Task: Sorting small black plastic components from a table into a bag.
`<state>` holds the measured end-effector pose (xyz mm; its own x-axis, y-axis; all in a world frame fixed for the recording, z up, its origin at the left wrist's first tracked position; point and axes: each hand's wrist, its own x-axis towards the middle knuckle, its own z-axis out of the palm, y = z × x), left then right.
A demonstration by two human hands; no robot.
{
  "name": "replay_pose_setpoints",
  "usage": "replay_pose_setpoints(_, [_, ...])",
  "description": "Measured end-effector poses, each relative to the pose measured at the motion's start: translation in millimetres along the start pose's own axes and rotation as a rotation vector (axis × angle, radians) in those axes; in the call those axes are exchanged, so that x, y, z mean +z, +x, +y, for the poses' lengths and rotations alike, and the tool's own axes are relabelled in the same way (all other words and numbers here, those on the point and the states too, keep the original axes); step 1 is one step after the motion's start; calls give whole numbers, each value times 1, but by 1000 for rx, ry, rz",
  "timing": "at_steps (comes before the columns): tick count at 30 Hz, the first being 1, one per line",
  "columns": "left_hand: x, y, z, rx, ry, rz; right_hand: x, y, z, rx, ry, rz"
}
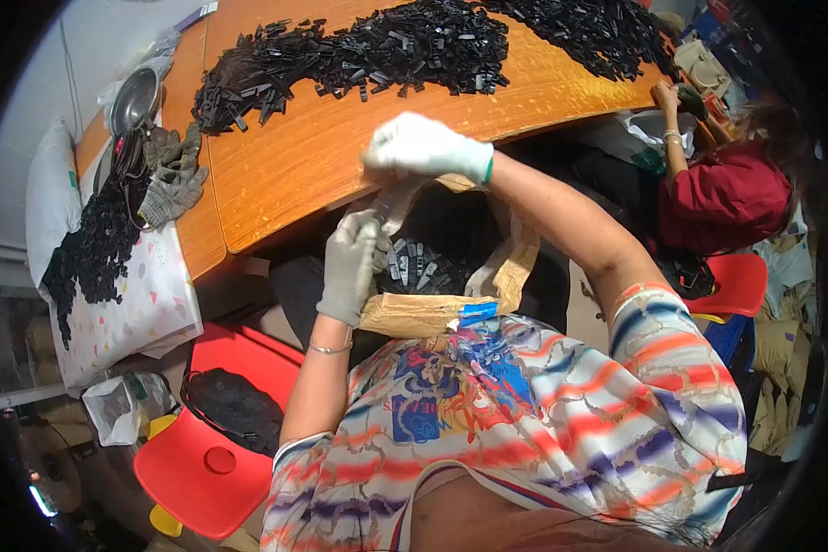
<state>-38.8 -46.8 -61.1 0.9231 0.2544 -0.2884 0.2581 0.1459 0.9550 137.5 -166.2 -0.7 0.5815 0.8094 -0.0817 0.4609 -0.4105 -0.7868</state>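
An open brown paper bag [405, 316] sits on my lap, its rim folded outward, with small black plastic pieces [416, 265] inside. At its left rim is my left hand [351, 262] in a greyish glove, fingers curled closed beside a strip of clear plastic [397, 206]. Whatever lies in those fingers is hidden. Above the bag's far rim, over the table edge, my right hand [423, 147] in a white glove is closed in a loose fist. I cannot make out what it grips. Large heaps of black pieces [368, 51] spread across the wooden table [294, 175].
Grey work gloves [173, 175] and a metal bowl [136, 99] lie on the left, near another black heap [101, 244]. A red chair [207, 469] with a black bag [233, 409] stands at lower left. On the right sits a person in a dark red top [722, 198].
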Motion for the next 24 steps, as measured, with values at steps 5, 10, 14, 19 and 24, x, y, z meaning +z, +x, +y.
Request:
replay_pose_setpoints(5, [-5,-10,-3,434,941,-168,-11,62,18,-50,-406,516])
replay_pose_setpoints(10, [-25,21,32,688,954,175,-4,99,31,-61,-664,531])
replay_pose_setpoints(14, [-68,103,72,689,1125,651,-3,112,36,-81,-718,546])
replay_pose_setpoints(19, [-91,167,92,355,1248,703,-3,101,24,4,-572,440])
replay_pose_setpoints(24, [-98,180,86,429,1203,681,-3,82,18,-60,-394,384])
